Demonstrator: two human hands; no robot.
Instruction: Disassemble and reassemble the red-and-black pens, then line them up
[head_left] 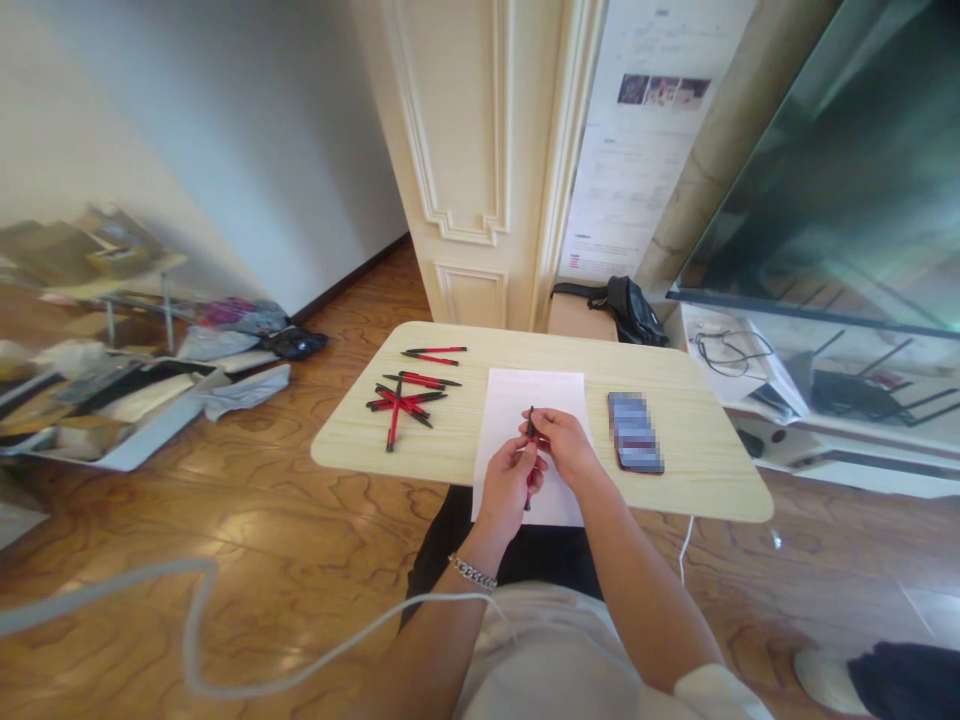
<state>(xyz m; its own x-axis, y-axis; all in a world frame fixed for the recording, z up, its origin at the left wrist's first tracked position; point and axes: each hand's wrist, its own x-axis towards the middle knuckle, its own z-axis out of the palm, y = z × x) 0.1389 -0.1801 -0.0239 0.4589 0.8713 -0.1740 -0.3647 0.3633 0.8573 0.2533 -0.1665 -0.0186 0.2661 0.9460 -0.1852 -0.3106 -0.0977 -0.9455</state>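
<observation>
Over a white sheet of paper [531,392], both my hands are closed on one red and black pen [531,428], which points away from me. My left hand [511,480] wraps the pen's lower, red part, and its bottom end sticks out below the fingers. My right hand [562,442] pinches the pen higher up, near its black end. To the left on the table lies a loose pile of similar red and black pens [405,402], several crossing each other. Two more pens [435,355] lie apart behind the pile.
A phone [634,432] with a lit screen lies right of the paper on the pale wooden table [705,460]. A white cable [337,645] crosses the lower left. Behind the table are a cream door panel [465,150] and a black bag [634,310]. Parcels [90,430] sit on the left floor.
</observation>
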